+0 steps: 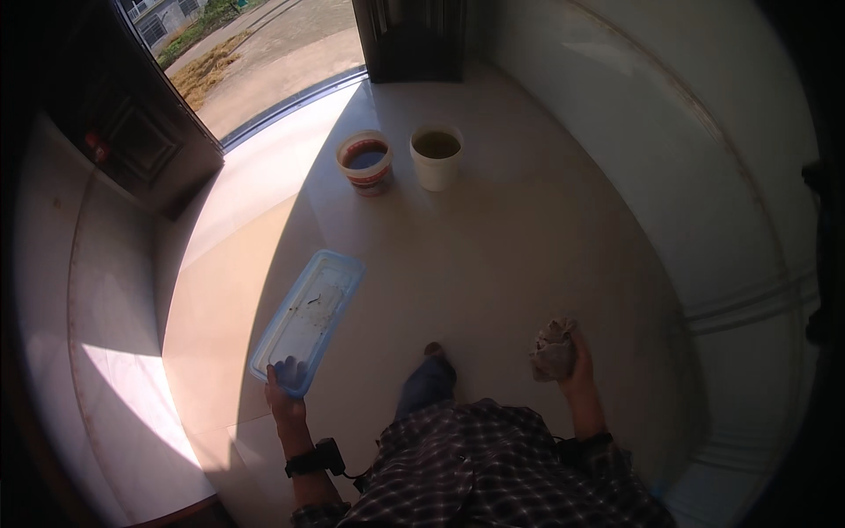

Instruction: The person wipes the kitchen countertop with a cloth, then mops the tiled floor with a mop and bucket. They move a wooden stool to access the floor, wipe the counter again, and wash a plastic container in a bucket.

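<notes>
At the lower left, my left hand (285, 393) grips the near end of a long translucent blue plastic tray (310, 300), its thumb on the rim and its fingers showing through from beneath. Dark specks and a small dark strip lie in the tray. On the right, my right hand (581, 363) is closed around a crumpled, greyish-brown cloth (554, 350). Farther ahead on the tiled floor stand a red-and-white plastic bucket (371, 181) with dark liquid and a white plastic bucket (438, 173) with brownish liquid, side by side.
An open doorway with a metal threshold (297, 105) lies beyond the buckets, between dark panelled door leaves (138, 142). Pale walls (660, 132) run along both sides. Sunlight falls across the floor (231, 244) at left. One foot (433, 349) shows below me.
</notes>
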`<state>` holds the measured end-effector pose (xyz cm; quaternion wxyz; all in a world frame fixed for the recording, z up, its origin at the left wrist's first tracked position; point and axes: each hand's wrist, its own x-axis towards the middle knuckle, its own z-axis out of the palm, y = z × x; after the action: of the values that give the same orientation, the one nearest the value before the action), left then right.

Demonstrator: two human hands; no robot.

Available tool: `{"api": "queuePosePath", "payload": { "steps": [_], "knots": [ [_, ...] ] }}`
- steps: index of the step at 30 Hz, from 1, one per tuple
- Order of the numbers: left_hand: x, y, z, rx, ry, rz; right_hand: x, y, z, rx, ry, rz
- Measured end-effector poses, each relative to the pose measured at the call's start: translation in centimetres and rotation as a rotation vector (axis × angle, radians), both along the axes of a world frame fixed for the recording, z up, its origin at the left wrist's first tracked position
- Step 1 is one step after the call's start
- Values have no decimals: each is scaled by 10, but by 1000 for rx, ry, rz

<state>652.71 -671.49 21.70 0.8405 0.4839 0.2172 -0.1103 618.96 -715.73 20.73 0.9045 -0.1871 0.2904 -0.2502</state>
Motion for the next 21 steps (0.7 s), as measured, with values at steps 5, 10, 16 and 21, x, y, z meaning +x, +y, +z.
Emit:
{"api": "queuePosePath", "payload": {
  "steps": [5,10,16,21],
  "knots": [
    [84,-114,-10,31,-19,-94,88,-75,-6,139,251,-84],
    [182,-226,-39,66,-2,-33,196,-177,-32,59,-13,76],
    [285,-323,-28,211,6,37,350,-295,-55,92,-44,181],
    [365,-359,-7,377,-22,-87,468,-351,-60,136,40,332]
  ]
}}
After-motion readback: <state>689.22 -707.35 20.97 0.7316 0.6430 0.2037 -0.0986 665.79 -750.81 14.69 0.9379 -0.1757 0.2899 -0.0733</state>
